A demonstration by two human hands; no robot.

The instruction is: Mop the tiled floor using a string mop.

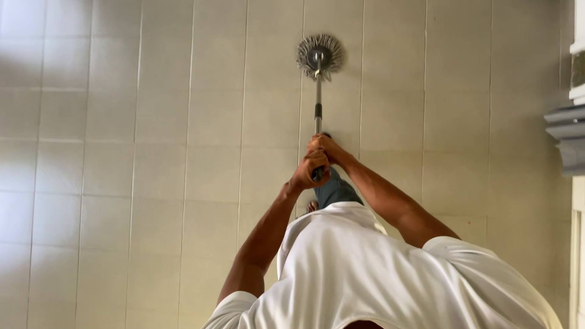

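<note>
While both hands clasp the mop handle, we note the left hand wrapped tightly just below the right hand, fingers curled fully round the shaft. Mop head: round, shaggy grey fringe, lying flat on the tiled floor at the handle's far end. Handle: slim, smooth metal. Tiles: pale, glossy, rectangular. Judgement: keep even downward pressure and the head flat.
</note>
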